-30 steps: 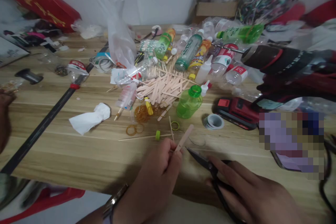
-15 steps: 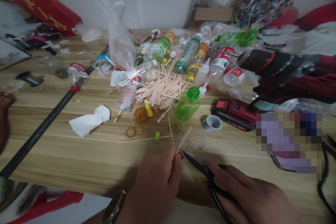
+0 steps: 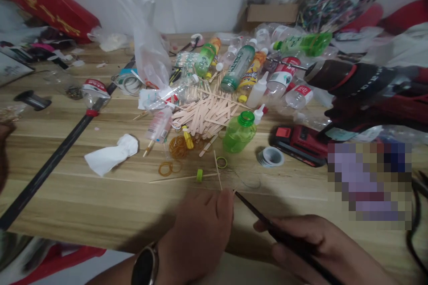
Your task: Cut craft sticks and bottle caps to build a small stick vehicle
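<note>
My left hand (image 3: 202, 220), a watch on its wrist, is closed with thumb and fingers pinched together. It grips a wooden craft stick, of which only a small tip shows beside the thumb. In my right hand (image 3: 307, 242) is a pair of black-handled scissors (image 3: 252, 206), turned edge-on with the tips at that stick; whether the blades are parted cannot be made out. Just beyond the left hand lie a thin wooden stick (image 3: 217, 167), a green bottle cap (image 3: 199, 175) on a skewer, and a yellow-green ring (image 3: 221, 162).
Farther back are a heap of craft sticks (image 3: 209, 116), a cut green bottle (image 3: 239, 136), rubber bands (image 3: 178, 147) and several plastic bottles. A power drill (image 3: 354, 84) stands at right near a blurred-out item (image 3: 371, 182). A dark pipe (image 3: 50, 160) crosses the left, near another person's hand (image 3: 4, 142).
The craft stick, which stuck out ahead of my left hand, has been turned mostly out of sight. My right hand has rolled the scissors from flat to edge-on.
</note>
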`<action>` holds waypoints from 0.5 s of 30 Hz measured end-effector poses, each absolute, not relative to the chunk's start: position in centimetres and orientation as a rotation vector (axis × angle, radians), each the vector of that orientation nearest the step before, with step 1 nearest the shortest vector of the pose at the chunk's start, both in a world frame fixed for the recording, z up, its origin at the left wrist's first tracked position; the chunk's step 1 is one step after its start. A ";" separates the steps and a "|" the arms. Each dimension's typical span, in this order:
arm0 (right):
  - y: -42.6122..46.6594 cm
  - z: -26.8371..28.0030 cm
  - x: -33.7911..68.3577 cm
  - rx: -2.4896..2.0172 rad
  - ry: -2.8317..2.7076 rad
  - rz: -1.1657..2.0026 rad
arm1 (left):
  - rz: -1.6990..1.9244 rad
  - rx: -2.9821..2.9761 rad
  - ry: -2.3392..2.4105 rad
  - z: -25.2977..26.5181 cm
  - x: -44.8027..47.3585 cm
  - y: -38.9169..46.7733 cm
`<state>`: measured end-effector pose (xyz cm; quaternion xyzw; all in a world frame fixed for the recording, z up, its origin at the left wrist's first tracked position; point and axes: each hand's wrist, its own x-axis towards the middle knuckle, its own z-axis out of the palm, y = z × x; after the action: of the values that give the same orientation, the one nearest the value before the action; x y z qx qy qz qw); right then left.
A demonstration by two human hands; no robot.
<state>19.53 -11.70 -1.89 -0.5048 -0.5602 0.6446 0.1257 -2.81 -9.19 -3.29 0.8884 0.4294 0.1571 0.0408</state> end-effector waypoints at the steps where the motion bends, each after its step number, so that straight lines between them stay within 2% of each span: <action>1: -11.7 -1.9 19.7 -1.474 -1.504 2.027 | 0.497 2.759 1.295 -3.2 -2.8 -9.1; 5: -11.7 -2.3 20.4 -1.464 -1.120 2.233 | 0.486 2.854 1.290 -3.2 -2.9 -8.5; 8: -11.4 -2.6 20.1 -1.320 -1.044 2.343 | 0.473 2.865 1.271 -3.5 -3.0 -8.3; 15: -11.4 -2.3 20.2 -1.284 -1.109 2.260 | 0.409 2.541 1.304 -3.7 -3.1 -8.3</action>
<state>20.22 -11.41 -2.32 -0.4488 -0.3875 0.7898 0.1572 -3.10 -8.27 -3.67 0.8735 0.4483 0.1407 0.1277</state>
